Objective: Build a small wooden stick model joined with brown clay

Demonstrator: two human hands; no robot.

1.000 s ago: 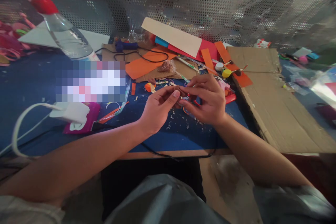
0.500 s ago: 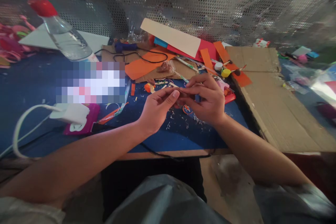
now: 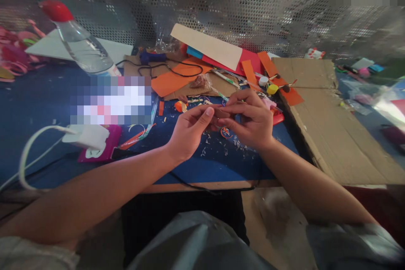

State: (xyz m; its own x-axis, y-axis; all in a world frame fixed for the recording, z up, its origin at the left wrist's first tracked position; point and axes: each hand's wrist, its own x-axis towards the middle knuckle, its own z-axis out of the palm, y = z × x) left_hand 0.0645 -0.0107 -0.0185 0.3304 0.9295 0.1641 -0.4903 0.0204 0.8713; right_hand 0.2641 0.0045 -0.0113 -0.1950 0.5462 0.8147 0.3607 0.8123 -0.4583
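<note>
A small brown piece (image 3: 222,113), which looks like modelling clay, is pinched between my two hands above the blue table (image 3: 202,164). My left hand (image 3: 191,128) grips its left end, thumb on top and fingers curled beneath. From the other side, my right hand (image 3: 251,120) has its thumb and fingertips closed on the right end. Fingers cover much of the piece. Just beyond the hands lie an orange ball-like bit (image 3: 180,106) and a brown lump (image 3: 200,80) in clear wrap. Below the right hand sits a small round orange-patterned item (image 3: 225,132).
A red-capped bottle (image 3: 87,50) leans at the left, near a white charger (image 3: 85,137) in a pink socket block. Orange sheets (image 3: 177,78), a yellow-lidded pot (image 3: 272,89) and cardboard (image 3: 332,135) lie behind and right. Perforated metal panelling (image 3: 196,0) stands at the back.
The right hand has shifted slightly right, and its thumb has opened out from the fingers a little. More of the brown piece shows between the hands.
</note>
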